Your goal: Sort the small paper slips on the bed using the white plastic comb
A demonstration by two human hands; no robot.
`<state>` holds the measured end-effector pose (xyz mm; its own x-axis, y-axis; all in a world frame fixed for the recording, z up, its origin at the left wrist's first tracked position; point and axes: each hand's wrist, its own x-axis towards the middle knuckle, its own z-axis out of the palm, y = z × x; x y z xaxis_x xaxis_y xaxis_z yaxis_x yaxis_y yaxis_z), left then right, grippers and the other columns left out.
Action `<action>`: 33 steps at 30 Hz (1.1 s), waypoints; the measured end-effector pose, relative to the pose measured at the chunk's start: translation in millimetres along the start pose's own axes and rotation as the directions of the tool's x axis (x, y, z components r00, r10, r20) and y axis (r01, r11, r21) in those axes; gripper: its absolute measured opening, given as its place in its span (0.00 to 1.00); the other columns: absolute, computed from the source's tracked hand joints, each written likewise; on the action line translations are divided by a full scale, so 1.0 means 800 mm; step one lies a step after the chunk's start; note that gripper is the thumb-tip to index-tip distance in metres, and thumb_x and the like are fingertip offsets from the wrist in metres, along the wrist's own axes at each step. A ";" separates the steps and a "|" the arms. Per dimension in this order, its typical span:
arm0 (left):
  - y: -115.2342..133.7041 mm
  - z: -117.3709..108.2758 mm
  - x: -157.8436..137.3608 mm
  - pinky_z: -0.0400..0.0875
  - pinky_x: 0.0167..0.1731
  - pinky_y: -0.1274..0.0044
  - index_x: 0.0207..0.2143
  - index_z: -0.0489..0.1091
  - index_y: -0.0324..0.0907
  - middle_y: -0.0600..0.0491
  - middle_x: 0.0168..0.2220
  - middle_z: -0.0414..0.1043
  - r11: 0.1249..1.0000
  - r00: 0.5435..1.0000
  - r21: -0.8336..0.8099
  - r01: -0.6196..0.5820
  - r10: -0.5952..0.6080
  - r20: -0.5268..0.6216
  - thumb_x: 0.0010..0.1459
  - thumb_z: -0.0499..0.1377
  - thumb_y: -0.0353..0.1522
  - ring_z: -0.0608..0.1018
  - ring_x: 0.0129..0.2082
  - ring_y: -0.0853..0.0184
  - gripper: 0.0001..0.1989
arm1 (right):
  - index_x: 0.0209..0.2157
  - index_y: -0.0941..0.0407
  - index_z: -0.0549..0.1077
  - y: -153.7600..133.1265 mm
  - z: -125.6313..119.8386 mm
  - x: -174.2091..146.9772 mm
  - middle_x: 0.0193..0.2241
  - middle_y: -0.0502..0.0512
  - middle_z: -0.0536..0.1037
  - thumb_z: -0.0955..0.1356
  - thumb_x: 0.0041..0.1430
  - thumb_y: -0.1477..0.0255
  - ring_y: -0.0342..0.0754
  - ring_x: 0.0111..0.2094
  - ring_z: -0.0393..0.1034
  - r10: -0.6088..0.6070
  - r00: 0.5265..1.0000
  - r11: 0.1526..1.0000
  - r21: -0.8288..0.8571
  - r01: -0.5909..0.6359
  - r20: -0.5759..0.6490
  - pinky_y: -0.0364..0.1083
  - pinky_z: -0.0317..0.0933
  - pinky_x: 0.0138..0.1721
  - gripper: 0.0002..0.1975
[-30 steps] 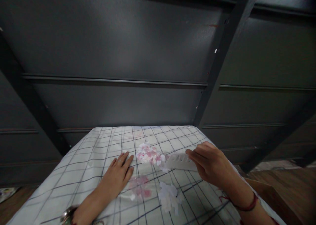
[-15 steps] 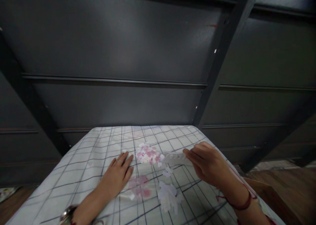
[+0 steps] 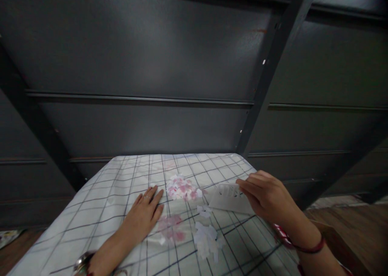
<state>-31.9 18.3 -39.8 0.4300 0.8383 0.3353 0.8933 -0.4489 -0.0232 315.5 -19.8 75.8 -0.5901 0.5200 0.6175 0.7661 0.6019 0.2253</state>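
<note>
White and pink scraps (image 3: 183, 188) sit in a low heap on a grid-patterned cloth (image 3: 127, 179), between a person's two bare hands and slightly beyond the fingertips of the left. The right hand (image 3: 265, 195) pinches a pale slotted sheet (image 3: 226, 197) by its near end, thumb and fingers closed on it; the sheet extends leftward from the fingertips toward the heap, its lower edge close to the cloth, though whether it touches cannot be told. The left hand (image 3: 144, 211) lies palm down and holds nothing, its fingers loosely spread just left of the heap, a ring (image 3: 147, 196) on one finger. A small white cluster (image 3: 204, 211) rests left of the right hand, near the sheet's far end. Closer to the wearer, between the hands, lies a larger pile of white pieces (image 3: 207, 237), and a blurred pink patch (image 3: 172, 228) shows just right of the left hand. A red cord (image 3: 312, 247) circles the right wrist, a watch (image 3: 83, 262) the left. Dark panels (image 3: 145, 66) rise beyond both hands.
</note>
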 end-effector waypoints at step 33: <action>0.000 0.002 0.000 0.62 0.50 0.60 0.54 0.62 0.38 0.40 0.56 0.62 1.000 1.000 -0.013 -0.012 0.012 -0.014 0.63 0.44 0.36 0.65 0.55 0.54 0.21 | 0.35 0.60 0.69 -0.046 0.018 0.017 0.20 0.51 0.68 0.58 0.52 0.85 0.45 0.25 0.57 -0.187 0.972 0.980 0.041 0.194 -0.141 0.46 0.55 0.29 0.13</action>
<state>-31.6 19.0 -41.3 0.4389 0.8286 0.3477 0.8863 -0.4629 -0.0154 275.8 -26.1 65.4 -0.6808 0.3075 0.6648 0.6257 0.7161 0.3095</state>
